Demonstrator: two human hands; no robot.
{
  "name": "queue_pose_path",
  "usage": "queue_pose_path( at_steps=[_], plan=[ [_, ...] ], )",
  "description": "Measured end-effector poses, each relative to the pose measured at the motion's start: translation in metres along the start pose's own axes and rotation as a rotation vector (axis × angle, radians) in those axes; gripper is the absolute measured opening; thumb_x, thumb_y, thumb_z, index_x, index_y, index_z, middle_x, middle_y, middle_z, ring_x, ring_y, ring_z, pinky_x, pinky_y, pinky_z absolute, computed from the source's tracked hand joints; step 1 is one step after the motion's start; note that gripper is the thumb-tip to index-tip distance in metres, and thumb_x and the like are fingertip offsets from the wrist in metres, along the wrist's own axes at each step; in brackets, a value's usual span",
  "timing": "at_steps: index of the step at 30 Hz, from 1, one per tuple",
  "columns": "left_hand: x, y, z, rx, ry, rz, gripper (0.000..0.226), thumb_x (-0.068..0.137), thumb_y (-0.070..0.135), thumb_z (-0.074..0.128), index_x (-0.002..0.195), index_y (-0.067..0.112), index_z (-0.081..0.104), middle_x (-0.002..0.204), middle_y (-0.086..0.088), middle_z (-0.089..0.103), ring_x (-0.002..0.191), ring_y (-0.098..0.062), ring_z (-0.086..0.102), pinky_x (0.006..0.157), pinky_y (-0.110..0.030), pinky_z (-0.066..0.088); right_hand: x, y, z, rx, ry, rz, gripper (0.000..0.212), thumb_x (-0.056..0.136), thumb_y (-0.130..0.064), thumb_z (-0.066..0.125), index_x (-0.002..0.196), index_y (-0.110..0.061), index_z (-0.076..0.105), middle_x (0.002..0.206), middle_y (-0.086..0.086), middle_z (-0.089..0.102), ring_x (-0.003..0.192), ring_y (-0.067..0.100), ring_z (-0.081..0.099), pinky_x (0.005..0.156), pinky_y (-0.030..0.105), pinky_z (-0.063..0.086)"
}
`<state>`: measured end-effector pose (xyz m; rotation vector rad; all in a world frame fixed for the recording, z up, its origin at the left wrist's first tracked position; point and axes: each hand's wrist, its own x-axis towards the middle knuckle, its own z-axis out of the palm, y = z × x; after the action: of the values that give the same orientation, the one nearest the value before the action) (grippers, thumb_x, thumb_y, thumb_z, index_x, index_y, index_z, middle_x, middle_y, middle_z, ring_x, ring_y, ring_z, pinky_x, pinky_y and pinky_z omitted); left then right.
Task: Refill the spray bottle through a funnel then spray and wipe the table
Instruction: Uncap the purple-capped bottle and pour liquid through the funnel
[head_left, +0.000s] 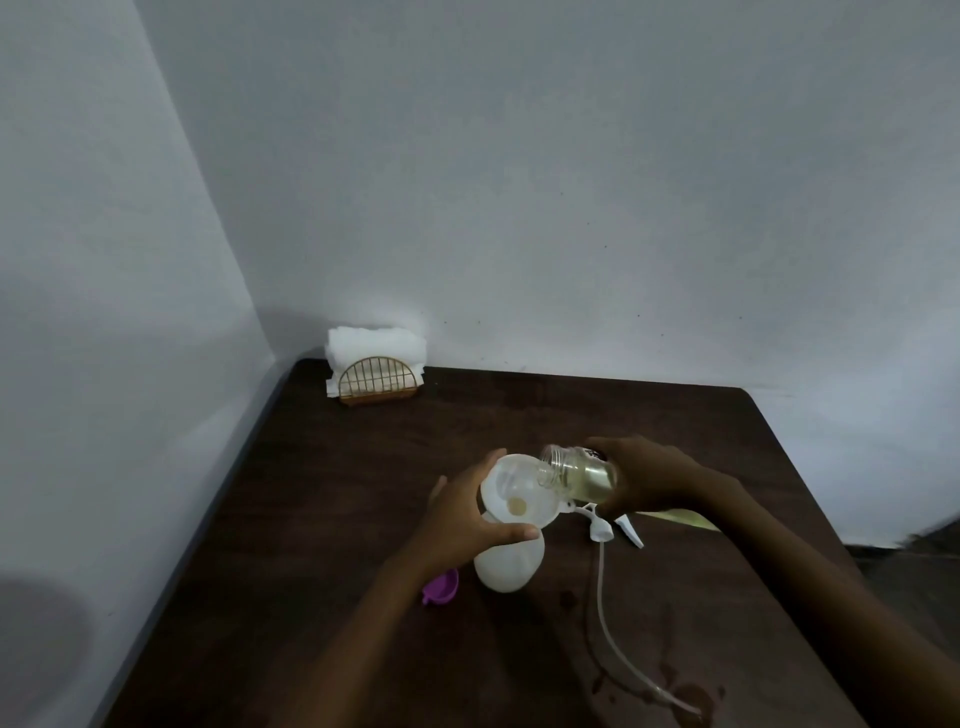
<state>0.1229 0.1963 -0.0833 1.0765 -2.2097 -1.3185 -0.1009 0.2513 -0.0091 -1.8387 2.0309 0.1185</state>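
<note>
A white spray bottle (510, 566) stands on the dark wooden table (363, 467) with a white funnel (517, 493) in its neck. My left hand (467, 519) grips the funnel's rim and the bottle's top. My right hand (654, 480) holds a clear refill bottle (576, 470) of yellowish liquid, tipped sideways with its open mouth over the funnel. A little liquid pools at the funnel's bottom. The white spray head (615, 527) lies on the table to the right, its long tube (610, 634) trailing toward me.
A purple cap (441, 587) lies left of the spray bottle. A gold wire holder with white napkins (375, 371) stands in the far left corner by the walls. Wet spots (691, 696) mark the table near its front right. A yellow strip (680, 519) lies behind my right wrist.
</note>
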Motion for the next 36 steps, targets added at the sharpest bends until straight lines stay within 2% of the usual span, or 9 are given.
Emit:
queue_pose_path(
  at_steps=[5,12,17,22,26,31,36],
  plan=[
    [0.0,0.0005,-0.0003,0.004,-0.006,0.004,0.107,0.05,0.076,0.062,0.142,0.034,0.025,0.138,0.014,0.045,0.13,-0.006,0.038,0.114,-0.055,0.011,0.0001,-0.0005,-0.0006,-0.013,-0.005,0.0,0.062,0.065,-0.038,0.073,0.122,-0.031,0.048,0.104,-0.011,0.061,0.087,0.012,0.054,0.074,0.033,0.049],
    [0.0003,0.0017,-0.0002,-0.005,0.002,0.002,0.106,0.049,0.074,0.064,0.141,0.035,0.027,0.137,0.016,0.046,0.129,-0.006,0.039,0.115,-0.054,0.011,0.0002,-0.0007,-0.0011,-0.021,0.004,0.01,0.058,0.063,-0.038,0.074,0.116,-0.031,0.05,0.093,-0.015,0.053,0.083,0.01,0.05,0.073,0.032,0.045],
    [0.0008,-0.0001,0.0005,-0.002,0.0,0.003,0.108,0.049,0.076,0.063,0.142,0.034,0.025,0.14,0.014,0.045,0.13,-0.006,0.038,0.114,-0.055,0.01,-0.0005,-0.0013,-0.0012,-0.021,0.005,0.004,0.066,0.066,-0.039,0.073,0.125,-0.031,0.046,0.106,-0.008,0.061,0.085,0.011,0.05,0.073,0.031,0.044],
    [0.0008,-0.001,0.001,0.008,0.007,0.003,0.108,0.05,0.076,0.063,0.142,0.034,0.025,0.141,0.014,0.043,0.131,-0.007,0.037,0.115,-0.055,0.01,-0.0017,-0.0026,-0.0028,-0.03,0.001,0.0,0.062,0.067,-0.038,0.073,0.123,-0.028,0.048,0.095,-0.012,0.054,0.085,0.011,0.05,0.072,0.031,0.044],
    [0.0006,-0.0005,0.0008,0.005,0.004,0.011,0.107,0.05,0.075,0.063,0.142,0.033,0.026,0.141,0.014,0.044,0.131,-0.007,0.038,0.115,-0.056,0.01,-0.0018,-0.0028,-0.0034,-0.033,-0.007,0.006,0.065,0.067,-0.039,0.073,0.125,-0.029,0.047,0.106,-0.008,0.06,0.088,0.011,0.051,0.078,0.034,0.048],
    [0.0008,-0.0013,0.0012,0.011,0.002,0.013,0.103,0.057,0.068,0.069,0.142,0.032,0.025,0.142,0.012,0.043,0.132,-0.009,0.037,0.115,-0.056,0.009,-0.0009,-0.0016,-0.0029,-0.031,-0.008,-0.002,0.067,0.066,-0.039,0.074,0.126,-0.029,0.047,0.11,-0.008,0.061,0.093,0.013,0.055,0.079,0.035,0.049],
    [0.0002,0.0002,0.0004,0.015,0.003,0.008,0.102,0.058,0.066,0.068,0.143,0.032,0.024,0.144,0.01,0.04,0.133,-0.01,0.035,0.115,-0.054,0.005,-0.0003,-0.0012,-0.0025,-0.024,-0.012,-0.002,0.065,0.065,-0.04,0.074,0.123,-0.03,0.048,0.101,-0.01,0.058,0.086,0.011,0.051,0.075,0.032,0.047]
  ],
)
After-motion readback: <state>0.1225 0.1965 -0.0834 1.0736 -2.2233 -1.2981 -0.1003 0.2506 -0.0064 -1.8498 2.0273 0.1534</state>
